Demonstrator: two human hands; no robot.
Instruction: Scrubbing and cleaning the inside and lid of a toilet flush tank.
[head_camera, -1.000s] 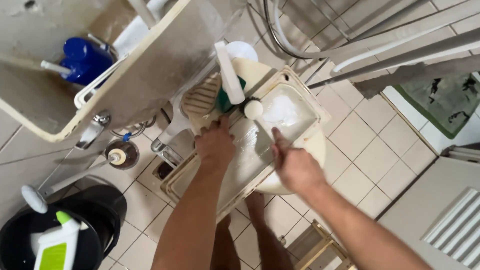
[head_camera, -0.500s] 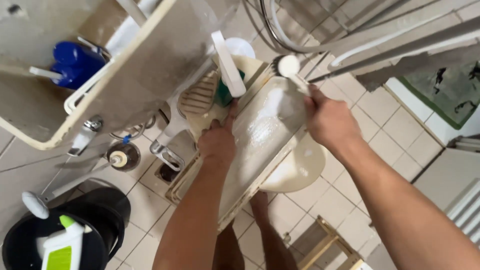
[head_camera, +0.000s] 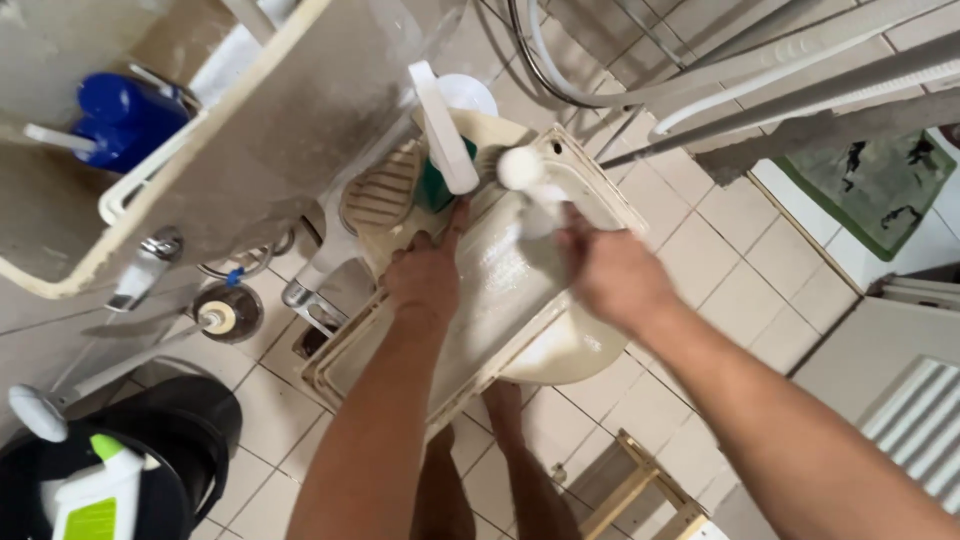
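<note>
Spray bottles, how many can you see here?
1: a white spray bottle with a green nozzle and label, standing in the black bucket at bottom left. Others may be hidden outside the view.

Open tile floor (head_camera: 740, 290) rt of lid; cistern (head_camera: 300, 130), bucket (head_camera: 190, 420) crowding left.

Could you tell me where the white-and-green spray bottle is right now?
In the head view, the white-and-green spray bottle sits at the bottom left, inside the black bucket on the tiled floor.

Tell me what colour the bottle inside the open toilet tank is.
Blue. The bottle shows in the head view, at the upper left, inside the tank.
</note>
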